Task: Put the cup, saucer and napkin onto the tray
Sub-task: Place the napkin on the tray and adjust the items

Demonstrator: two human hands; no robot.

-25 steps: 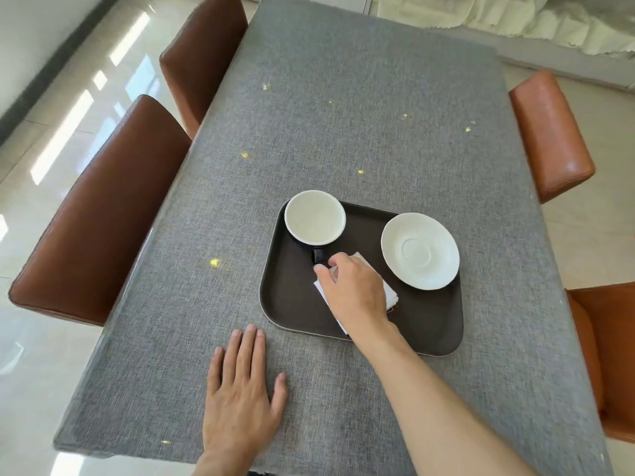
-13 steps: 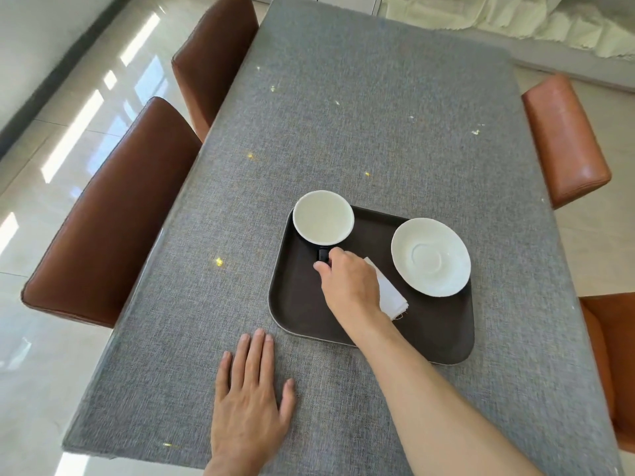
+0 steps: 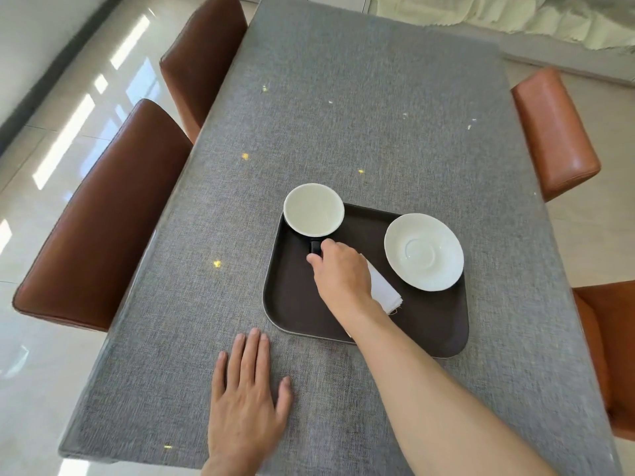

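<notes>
A dark brown tray point(image 3: 295, 304) lies on the grey table. At its far left corner stands the cup point(image 3: 313, 209), white inside with a dark handle pointing toward me. The white saucer point(image 3: 423, 250) sits at the tray's far right. A folded white napkin point(image 3: 383, 291) lies mid-tray, partly hidden under my right hand point(image 3: 340, 274). My right hand's thumb and fingers are pinched on the cup's handle. Flat on the table, my left hand point(image 3: 249, 396) rests in front of the tray with fingers spread and nothing in it.
The grey table point(image 3: 343, 115) stretches away beyond the tray. Two brown chairs point(image 3: 103, 218) stand along its left side, and orange-brown chairs point(image 3: 553, 132) along the right. The table's near edge runs just below my left hand.
My right hand has slid off the napkin toward the cup and closed its fingers on the handle. The left hand stays flat on the table.
</notes>
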